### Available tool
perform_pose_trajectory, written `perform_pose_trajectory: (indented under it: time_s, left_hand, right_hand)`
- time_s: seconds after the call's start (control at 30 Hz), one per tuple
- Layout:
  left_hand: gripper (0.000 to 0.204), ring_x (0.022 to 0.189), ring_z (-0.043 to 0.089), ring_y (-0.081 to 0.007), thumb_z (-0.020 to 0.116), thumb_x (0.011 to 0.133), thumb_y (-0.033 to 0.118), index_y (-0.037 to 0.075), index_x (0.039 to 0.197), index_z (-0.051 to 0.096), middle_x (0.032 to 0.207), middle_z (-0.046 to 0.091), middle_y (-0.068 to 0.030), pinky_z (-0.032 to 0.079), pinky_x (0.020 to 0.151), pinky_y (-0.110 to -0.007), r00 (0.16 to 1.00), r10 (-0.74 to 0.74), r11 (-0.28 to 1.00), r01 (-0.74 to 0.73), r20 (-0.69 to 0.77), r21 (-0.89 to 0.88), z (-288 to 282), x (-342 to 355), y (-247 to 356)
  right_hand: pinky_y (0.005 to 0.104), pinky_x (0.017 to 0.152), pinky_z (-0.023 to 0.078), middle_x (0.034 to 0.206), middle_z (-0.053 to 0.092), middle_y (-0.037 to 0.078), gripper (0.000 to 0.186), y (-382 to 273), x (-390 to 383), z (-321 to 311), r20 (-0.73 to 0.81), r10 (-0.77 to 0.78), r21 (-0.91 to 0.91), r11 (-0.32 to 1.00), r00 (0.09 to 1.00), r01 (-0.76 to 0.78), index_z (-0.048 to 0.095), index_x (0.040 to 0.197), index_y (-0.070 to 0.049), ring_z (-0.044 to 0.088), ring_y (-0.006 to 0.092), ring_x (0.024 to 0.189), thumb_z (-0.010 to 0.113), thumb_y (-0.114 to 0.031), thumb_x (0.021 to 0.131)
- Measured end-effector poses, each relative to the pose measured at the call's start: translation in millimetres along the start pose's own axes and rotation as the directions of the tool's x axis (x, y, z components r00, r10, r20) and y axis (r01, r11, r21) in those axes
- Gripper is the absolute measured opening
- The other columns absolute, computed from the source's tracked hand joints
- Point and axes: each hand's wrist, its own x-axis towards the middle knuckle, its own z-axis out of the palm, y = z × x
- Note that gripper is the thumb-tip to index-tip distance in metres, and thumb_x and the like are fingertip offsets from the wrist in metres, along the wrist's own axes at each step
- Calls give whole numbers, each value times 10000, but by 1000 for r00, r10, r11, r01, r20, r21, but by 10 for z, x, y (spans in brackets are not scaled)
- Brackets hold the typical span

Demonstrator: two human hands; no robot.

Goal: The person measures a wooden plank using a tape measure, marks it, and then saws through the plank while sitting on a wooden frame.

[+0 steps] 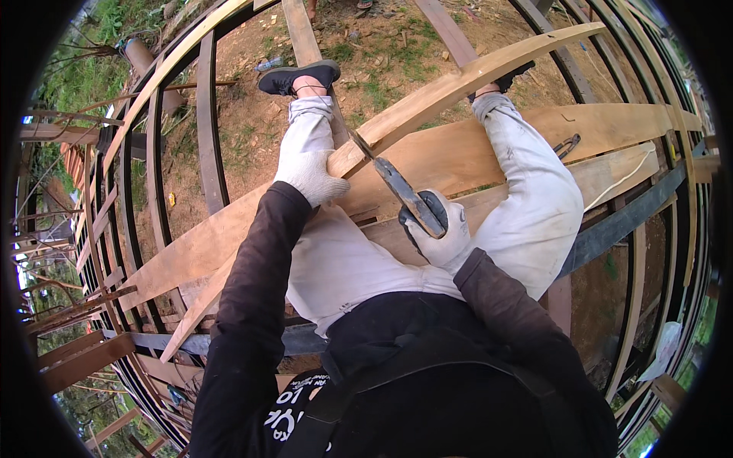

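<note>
My left hand [311,174], in a white knit glove, closes on the near left end of a long squared timber [450,88], which slants up to the far right. My right hand [443,233], in a white glove with black patches, grips the handle end of a handsaw [403,192] with a worn grey surface, seen nearly edge-on. Its narrow dark blade lies across the timber, just right of my left hand. Under the timber, a wide curved plank [427,156] runs between my legs. How deep the blade sits in the wood cannot be made out.
I sit over an open frame of dark joists [208,122], bare earth [374,69] showing below. My shoe [299,76] rests on a beam. A dark metal tool [566,145] and a pale cord [622,183] lie on planks at right. A blue-black beam [611,221] passes near.
</note>
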Motion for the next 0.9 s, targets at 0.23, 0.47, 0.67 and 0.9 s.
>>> perform_pose_trajectory:
  time_s: [0.23,0.47,0.67,0.9]
  left_hand:
    - [397,863,672,-307,756,673,236,12,997,708,851,693,-172,523,813,-372,998,41,997,-43,-42,-61,-53,23,-176]
    - [591,1016,624,-364,797,601,340,-24,1042,650,1057,639,-233,506,910,-374,932,259,941,-184,-252,283,23,102,-218]
    - [649,1040,609,-379,804,579,353,-31,1065,609,1071,610,-243,498,933,-372,973,121,963,-67,-198,261,-46,51,-188]
    - [573,933,649,-328,767,616,354,23,1074,673,900,658,-198,508,893,-361,974,190,974,-172,-121,150,52,38,-161]
  right_hand:
    - [318,680,532,835,668,93,275,-259,-1304,-840,-58,181,158,973,982,-170,636,1029,42,645,159,702,667,-51,772]
    - [420,892,524,1075,692,219,413,-309,-1790,-1840,-596,-458,-753,603,659,-262,543,1257,81,686,345,1013,670,-13,876]
    - [448,852,528,1083,705,206,368,682,-1758,-2266,-720,228,-607,254,656,-754,596,1192,-40,687,377,1012,657,-242,891]
    - [391,919,532,1196,703,158,413,2106,-1851,-2165,-349,494,-725,397,797,-563,580,1334,-54,671,329,1097,571,-239,965]
